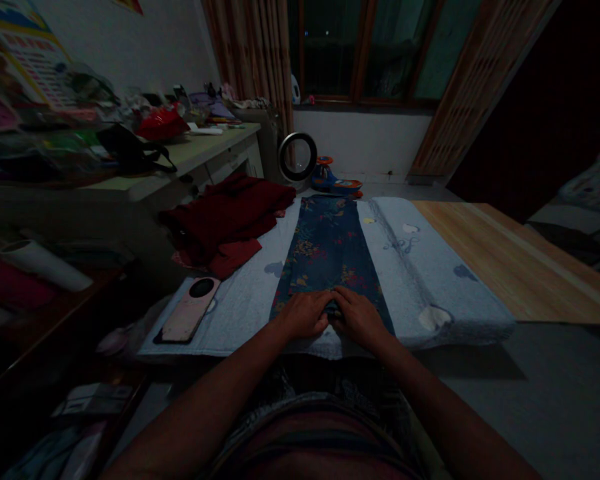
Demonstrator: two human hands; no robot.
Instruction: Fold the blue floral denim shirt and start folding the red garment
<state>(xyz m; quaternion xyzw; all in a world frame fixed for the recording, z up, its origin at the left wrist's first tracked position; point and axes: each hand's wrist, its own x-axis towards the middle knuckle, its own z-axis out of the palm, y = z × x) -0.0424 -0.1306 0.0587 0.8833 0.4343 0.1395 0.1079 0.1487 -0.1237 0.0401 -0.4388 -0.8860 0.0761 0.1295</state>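
A long strip of dark blue floral cloth [330,243] lies flat, its far end near the pad's back edge. Both hands meet at its near end, fingertips almost touching. My left hand [305,315] is closed on the cloth's near edge, its fingers curled under. Beside it, my right hand [357,317] grips the same edge with bent fingers. What the fingers pinch is partly hidden under the hands. Beneath the cloth is a pale blue patterned pad [410,267].
Dark red clothing [225,217] is heaped on the pad's left side, with a pink phone [190,313] nearer me. A wooden board [520,260] extends to the right. A cluttered desk [230,143] stands left; a round fan [298,157] and a blue-orange toy [335,177] are beyond.
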